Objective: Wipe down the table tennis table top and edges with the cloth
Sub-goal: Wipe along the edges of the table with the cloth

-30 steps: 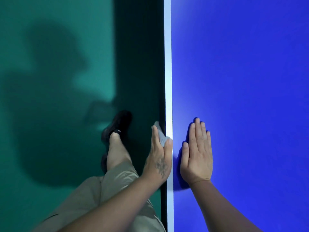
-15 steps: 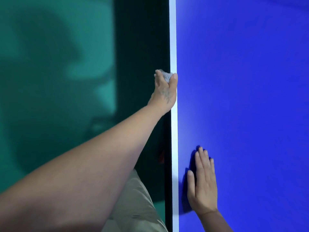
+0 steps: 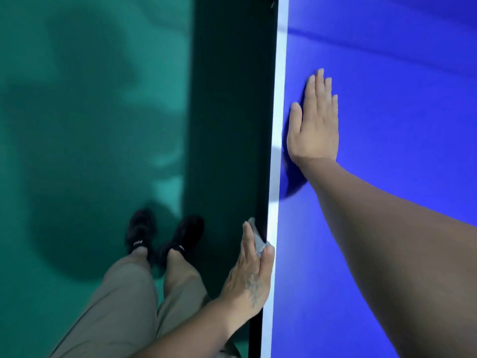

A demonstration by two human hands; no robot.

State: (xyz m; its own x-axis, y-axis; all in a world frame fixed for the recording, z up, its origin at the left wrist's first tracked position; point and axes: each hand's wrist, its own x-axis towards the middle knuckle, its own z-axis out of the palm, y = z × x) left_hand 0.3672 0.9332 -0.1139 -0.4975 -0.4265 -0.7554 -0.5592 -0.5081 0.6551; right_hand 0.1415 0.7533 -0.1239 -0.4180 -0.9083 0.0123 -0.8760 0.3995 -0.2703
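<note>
On the left is the green floor [image 3: 77, 125], and on it stand two black shoes [image 3: 165, 236] under beige trousers [image 3: 124, 306]. Next to them comes the left hand [image 3: 251, 275] at the side edge of the table [image 3: 387, 73]. This hand holds a small grey cloth [image 3: 258, 241]: the fingers lie along the outer side of the dark edge, the thumb rests on the white border line [image 3: 277, 125] on top, and the cloth sits between them, bunched at the fingertips and touching the edge. Only a small part of the cloth shows past the fingers. Further right, the right hand [image 3: 313, 122] lies flat on the blue top just beside the white line, with fingers straight and together, holding nothing.
</note>
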